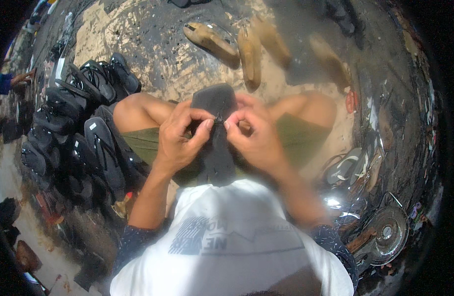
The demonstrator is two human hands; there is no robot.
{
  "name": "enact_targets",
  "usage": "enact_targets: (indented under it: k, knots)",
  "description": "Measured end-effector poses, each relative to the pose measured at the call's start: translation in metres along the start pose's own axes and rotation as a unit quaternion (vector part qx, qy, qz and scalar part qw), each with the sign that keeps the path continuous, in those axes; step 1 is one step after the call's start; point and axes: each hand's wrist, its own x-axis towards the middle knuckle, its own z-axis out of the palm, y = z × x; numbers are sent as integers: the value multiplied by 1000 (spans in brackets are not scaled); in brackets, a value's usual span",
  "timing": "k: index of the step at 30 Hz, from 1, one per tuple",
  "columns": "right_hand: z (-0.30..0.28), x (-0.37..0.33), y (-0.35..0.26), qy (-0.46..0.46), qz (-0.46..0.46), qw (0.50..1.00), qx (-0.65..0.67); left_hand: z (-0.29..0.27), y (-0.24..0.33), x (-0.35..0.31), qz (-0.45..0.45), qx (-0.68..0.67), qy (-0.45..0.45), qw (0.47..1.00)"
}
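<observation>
Stained floor (155, 64) beyond; fingers (199, 114) pinched close on black sole (214, 96).

One left hand (180, 132) and one right hand (259, 133) are holding one dark sole (213, 97). Four wooden shoe lasts (212, 43) are lying ahead. At left, at least eight black sandals (106, 150) are overlapping, preventing an exact count. One round fan-like object (386, 233) is resting at lower right.
</observation>
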Motion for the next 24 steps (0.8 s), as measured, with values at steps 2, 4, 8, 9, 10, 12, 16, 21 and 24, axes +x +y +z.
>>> enact_targets:
  k: [2,4,8,9,10,12,16,21,24]
  knots:
    - [7,-4,7,31,-38,999,-22,7,-3,-5,29,43,42,998]
    - [16,-8,15,48,-32,998,-14,11,-6,-4,63,59,61,994]
    - [23,-11,18,67,-9,997,24,18,0,-6,64,89,74,991]
    - [22,-11,17,67,6,997,33,20,-1,-7,57,100,76,990]
    - [19,-11,10,59,40,997,42,23,-1,-8,27,74,90,993]
    - [12,-9,1,51,69,995,48,28,-3,-11,-31,20,116,993]
    - [9,-9,2,46,10,999,10,28,-2,-16,-88,-21,114,989]
    - [24,-11,4,77,83,982,148,33,-4,-8,-116,-201,145,962]
    - [26,-10,12,54,114,956,265,32,-3,-2,-195,-321,89,923]
